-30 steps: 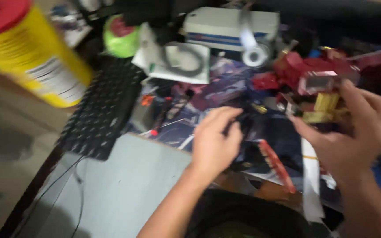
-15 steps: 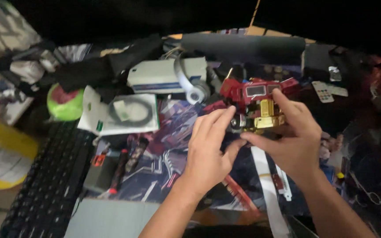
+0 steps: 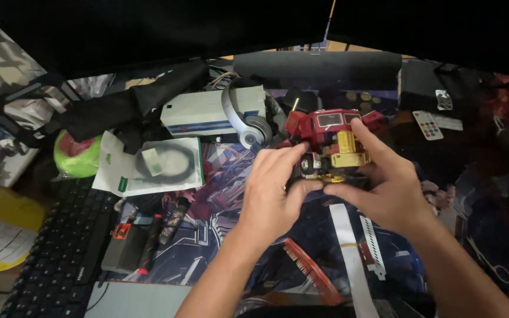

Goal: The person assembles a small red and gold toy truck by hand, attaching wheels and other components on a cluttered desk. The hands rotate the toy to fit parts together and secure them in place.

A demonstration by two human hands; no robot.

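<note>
Both hands risen slightly, left hand (image 3: 272, 191) and right hand (image 3: 387, 188) pinching red-gold toy robot (image 3: 331, 141), white package (image 3: 154, 168) left.

1. We now hold the red and gold plastic toy robot (image 3: 331, 141) with both hands; a second ago only the right hand (image 3: 384, 188) gripped it.
2. Our left hand (image 3: 275, 191) has closed onto its lower edge.
</note>
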